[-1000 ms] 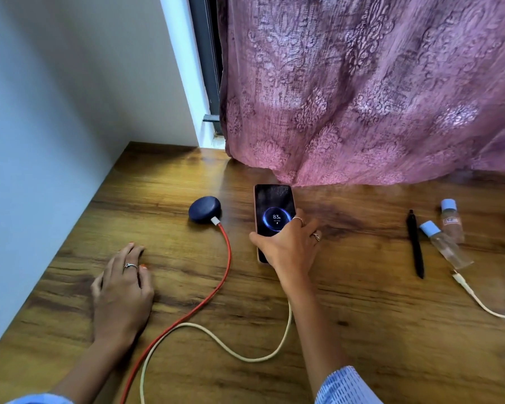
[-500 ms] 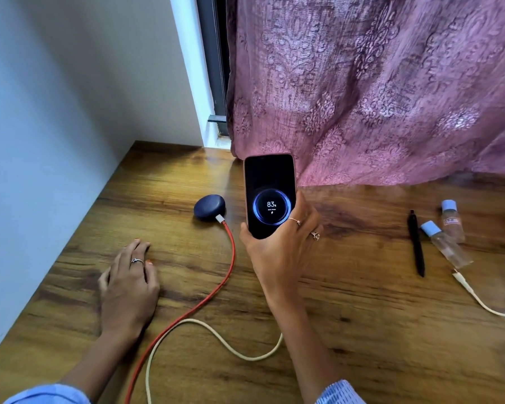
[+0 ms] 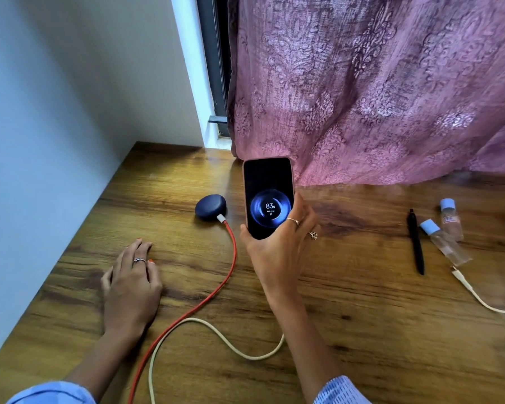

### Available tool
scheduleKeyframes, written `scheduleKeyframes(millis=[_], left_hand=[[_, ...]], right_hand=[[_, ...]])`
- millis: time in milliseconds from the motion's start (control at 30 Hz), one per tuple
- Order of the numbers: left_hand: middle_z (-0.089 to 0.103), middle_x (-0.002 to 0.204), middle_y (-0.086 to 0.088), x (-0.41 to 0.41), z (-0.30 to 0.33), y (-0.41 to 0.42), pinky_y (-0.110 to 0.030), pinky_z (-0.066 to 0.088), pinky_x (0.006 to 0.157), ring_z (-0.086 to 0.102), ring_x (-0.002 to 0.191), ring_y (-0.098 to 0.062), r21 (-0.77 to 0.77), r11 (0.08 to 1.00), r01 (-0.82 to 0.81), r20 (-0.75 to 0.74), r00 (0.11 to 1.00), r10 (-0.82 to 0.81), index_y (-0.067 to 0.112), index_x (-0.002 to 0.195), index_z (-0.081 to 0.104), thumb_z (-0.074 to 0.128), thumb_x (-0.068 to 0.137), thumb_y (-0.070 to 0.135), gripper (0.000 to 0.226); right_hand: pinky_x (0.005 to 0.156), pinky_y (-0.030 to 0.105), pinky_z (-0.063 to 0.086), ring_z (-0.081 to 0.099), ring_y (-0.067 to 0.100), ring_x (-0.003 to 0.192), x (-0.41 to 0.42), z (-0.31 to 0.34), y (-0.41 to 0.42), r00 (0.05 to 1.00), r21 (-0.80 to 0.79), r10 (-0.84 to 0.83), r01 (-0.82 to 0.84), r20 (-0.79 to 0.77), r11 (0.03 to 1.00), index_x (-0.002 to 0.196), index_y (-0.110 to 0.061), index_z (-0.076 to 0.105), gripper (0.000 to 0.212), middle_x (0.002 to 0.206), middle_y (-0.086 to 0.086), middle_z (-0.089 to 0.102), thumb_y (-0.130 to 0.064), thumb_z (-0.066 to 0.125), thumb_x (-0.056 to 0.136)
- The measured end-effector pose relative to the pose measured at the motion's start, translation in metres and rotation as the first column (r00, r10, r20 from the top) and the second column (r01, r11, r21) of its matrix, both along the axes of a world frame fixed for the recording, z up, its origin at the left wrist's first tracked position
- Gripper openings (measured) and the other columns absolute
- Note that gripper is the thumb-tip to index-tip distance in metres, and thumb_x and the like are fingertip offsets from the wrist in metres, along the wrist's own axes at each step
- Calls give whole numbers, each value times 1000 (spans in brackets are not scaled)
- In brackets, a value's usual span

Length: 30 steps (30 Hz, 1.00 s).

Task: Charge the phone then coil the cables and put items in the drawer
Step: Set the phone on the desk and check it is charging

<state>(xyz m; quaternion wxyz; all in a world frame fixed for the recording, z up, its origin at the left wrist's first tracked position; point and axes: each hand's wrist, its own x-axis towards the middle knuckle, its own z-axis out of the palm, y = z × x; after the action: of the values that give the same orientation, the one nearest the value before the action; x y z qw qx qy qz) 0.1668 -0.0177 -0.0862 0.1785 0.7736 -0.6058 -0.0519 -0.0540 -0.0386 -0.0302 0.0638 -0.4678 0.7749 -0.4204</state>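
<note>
Presently, nearest the front edge of the wooden desk (image 3: 362, 330), two cables run in from below: a cream round cable (image 3: 216, 333) that loops rightward and passes behind the right forearm, and an orange-red cable (image 3: 213, 293) that climbs toward the back and ends in a white plug seated in a dark blue rounded puck-shaped device (image 3: 210, 206); whether the cream cable reaches the handset cannot be told, as its end is hidden.

Left hand (image 3: 131, 284): lies palm down on the desk near the left edge, fingers straight and close together, holding nothing.

Right hand (image 3: 277, 249): raised over the middle of the desk, thumb on one long side and fingers on the other, clamped on the lower half of a black-screened phone in a pale pink case (image 3: 268, 196).

Phone: held clear of the desk, just right of the blue device; long axis near upright, top end toward the pink patterned curtain (image 3: 376, 97) at the back edge, screen facing the wearer; display reads 83 with a charging mark.

Judgement: charging step appears in hand or being confirmed; next move likely calls for setting the handset flat, then coiling both cables; no drawer is visible.

Toward the right edge: a black pen (image 3: 416, 243), two small clear bottles with pale blue caps (image 3: 446, 234), a further cream lead (image 3: 475, 295).
</note>
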Motion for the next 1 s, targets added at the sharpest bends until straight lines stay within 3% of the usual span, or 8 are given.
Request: scheduleKeyframes(millis=[200, 367, 533, 1000], left_hand=[[42, 145, 0, 2, -2, -1, -49, 24, 108, 37, 134, -20, 6, 1000, 15, 12, 1000, -15, 22, 132, 49, 39, 94, 21, 39], [42, 146, -1, 1, -1, 0, -48, 23, 109, 37, 134, -21, 9, 1000, 10, 8, 1000, -10, 21, 133, 49, 45, 93, 17, 40], [42, 145, 0, 2, -1, -1, -48, 23, 109, 37, 134, -19, 6, 1000, 10, 6, 1000, -10, 22, 133, 48, 45, 93, 18, 40], [42, 145, -1, 1, 0, -1, -48, 24, 108, 36, 135, -18, 0, 999, 32, 2, 999, -32, 20, 132, 49, 43, 93, 19, 39]], right_hand=[[98, 40, 35, 42, 31, 119, -1, -9, -4, 1000, 112, -3, 2, 2, 994, 140, -13, 31, 108, 134, 13, 38, -65, 65, 53], [105, 39, 27, 35, 31, 124, -1, -20, -10, 1000, 281, -7, 12, -17, 960, 142, -12, 28, 111, 134, 11, 37, -61, 72, 54], [103, 38, 29, 36, 31, 122, -2, -29, -10, 1000, 385, -13, 14, -5, 923, 141, -12, 27, 107, 129, 9, 38, -54, 74, 55], [104, 40, 28, 32, 32, 129, -2, -27, -13, 1000, 482, 16, -16, 5, 876, 140, -9, 27, 105, 136, 11, 35, -53, 76, 58]])
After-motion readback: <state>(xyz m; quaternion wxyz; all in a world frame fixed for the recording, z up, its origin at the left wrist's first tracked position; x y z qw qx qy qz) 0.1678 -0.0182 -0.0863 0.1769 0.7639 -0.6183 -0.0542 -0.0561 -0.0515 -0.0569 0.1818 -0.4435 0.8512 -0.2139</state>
